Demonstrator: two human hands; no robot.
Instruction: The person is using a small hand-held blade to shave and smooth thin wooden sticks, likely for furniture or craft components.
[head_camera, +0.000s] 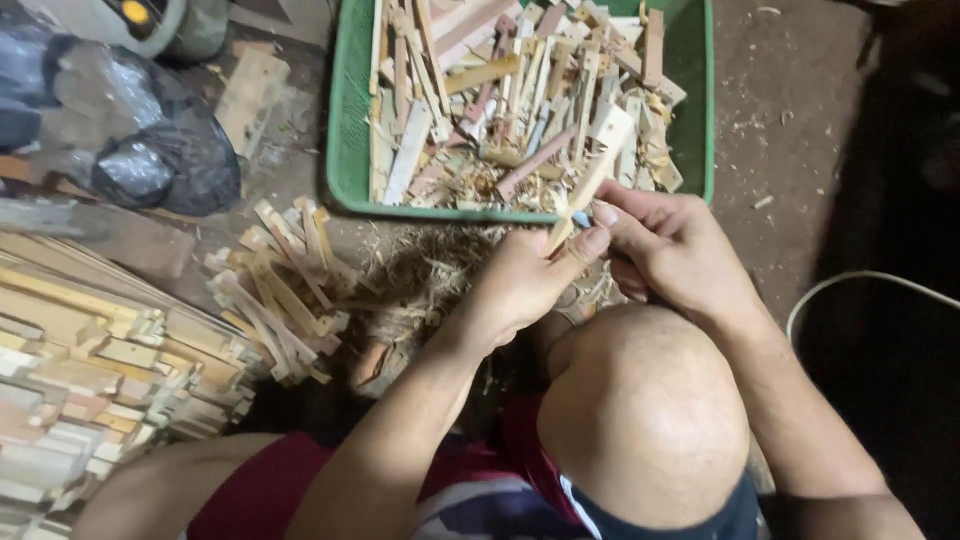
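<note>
I am crouched over the floor (800, 110) with my bare knee (645, 410) up in the near middle of the view. Both my hands meet just beyond that knee. My left hand (525, 280) is clenched around the lower end of a pale wooden stick (598, 165), thumb pressed along it. My right hand (670, 245) is closed too, its thumb laid against the stick just beside my left thumb, and a small bluish piece shows between the two thumbs; I cannot tell what it is. The stick slants up and to the right from my hands, its far end reaching over the near rim of a green tub (348, 130).

The tub sits on the far side, filled with short wood offcuts (500, 90) and curled shavings lying every which way. On the floor to the left of my hands lies a loose bundle of thin slats (280, 290), crossing each other, and between that bundle and my left hand is a heap of stringy shavings (425, 275). Farther left, at the near edge, flat boards (80, 350) are stacked in layers. In the far left corner lies a crumpled dark plastic bag (150, 140). To the right a pale cord (870, 285) curves over the dark floor, well apart from my right hand.
</note>
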